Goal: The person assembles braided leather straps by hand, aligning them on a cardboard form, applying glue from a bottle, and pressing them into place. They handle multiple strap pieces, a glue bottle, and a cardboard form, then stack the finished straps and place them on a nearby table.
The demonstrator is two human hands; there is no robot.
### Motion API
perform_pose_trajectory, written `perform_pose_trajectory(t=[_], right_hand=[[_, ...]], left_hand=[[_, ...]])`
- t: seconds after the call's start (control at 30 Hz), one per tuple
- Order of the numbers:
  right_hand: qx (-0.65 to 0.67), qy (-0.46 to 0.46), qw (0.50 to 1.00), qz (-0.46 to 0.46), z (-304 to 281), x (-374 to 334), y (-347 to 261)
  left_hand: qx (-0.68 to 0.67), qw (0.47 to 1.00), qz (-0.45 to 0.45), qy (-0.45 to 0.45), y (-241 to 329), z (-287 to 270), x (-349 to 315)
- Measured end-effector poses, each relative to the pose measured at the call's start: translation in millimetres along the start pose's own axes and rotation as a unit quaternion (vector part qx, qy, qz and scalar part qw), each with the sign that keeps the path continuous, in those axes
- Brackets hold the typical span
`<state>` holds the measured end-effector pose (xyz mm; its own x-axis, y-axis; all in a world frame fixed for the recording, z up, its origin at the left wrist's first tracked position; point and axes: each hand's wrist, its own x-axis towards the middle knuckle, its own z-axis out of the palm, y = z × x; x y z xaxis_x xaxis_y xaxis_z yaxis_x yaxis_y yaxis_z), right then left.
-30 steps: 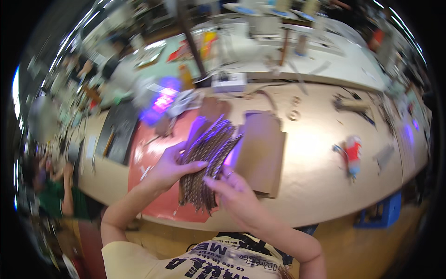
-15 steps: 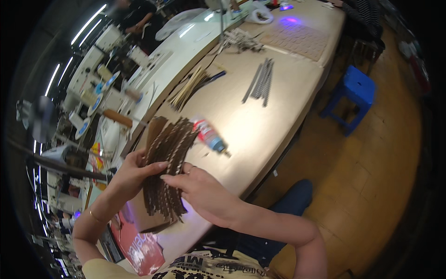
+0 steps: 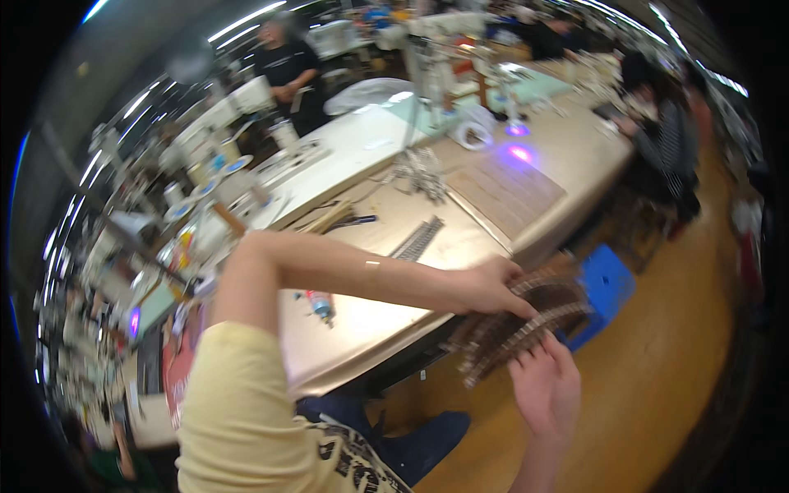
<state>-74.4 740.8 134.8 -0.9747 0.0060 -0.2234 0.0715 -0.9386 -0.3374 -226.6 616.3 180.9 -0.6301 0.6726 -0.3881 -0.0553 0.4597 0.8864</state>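
Observation:
A fanned bundle of dark brown strips with pale stitch-like edging (image 3: 526, 329) is held out to the right, past the table edge and above the floor. My left hand (image 3: 491, 287) reaches across and grips its upper side, thumb on top. My right hand (image 3: 546, 382) pinches the lower side from beneath. Motion blurs the strips, so single ones are hard to make out. Partly hidden by my left forearm, a red bottle with a blue cap (image 3: 319, 306) lies on the table (image 3: 362, 345). Grey patterned strips (image 3: 417, 238) lie beyond that arm.
Thin tan strips (image 3: 329, 218) and a tangled pale pile (image 3: 419, 174) lie further back, near a flat brown board (image 3: 509, 197). A blue stool (image 3: 606, 287) stands just behind the bundle. One person (image 3: 288, 70) stands across the table; another (image 3: 662, 131) sits at the far right.
Both hands have swung the strip bundle from over the table to the right, beyond its edge. The view has turned and lifted, bringing more of the room and other people into sight.

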Motion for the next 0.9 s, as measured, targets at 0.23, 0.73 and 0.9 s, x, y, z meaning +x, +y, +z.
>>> perform_pose_trajectory(t=[0.23,0.73,0.9], right_hand=[[-0.054,0.042,0.997,0.020,20,-24,-76],[-0.138,-0.007,0.963,0.232,71,201,-168],[-0.140,-0.007,0.957,0.254,63,249,-237]], left_hand=[[-0.059,0.997,0.010,-0.047,49,30,21],[-0.112,0.980,-0.019,0.161,73,-91,137],[-0.143,0.972,-0.080,0.170,104,-87,204]])
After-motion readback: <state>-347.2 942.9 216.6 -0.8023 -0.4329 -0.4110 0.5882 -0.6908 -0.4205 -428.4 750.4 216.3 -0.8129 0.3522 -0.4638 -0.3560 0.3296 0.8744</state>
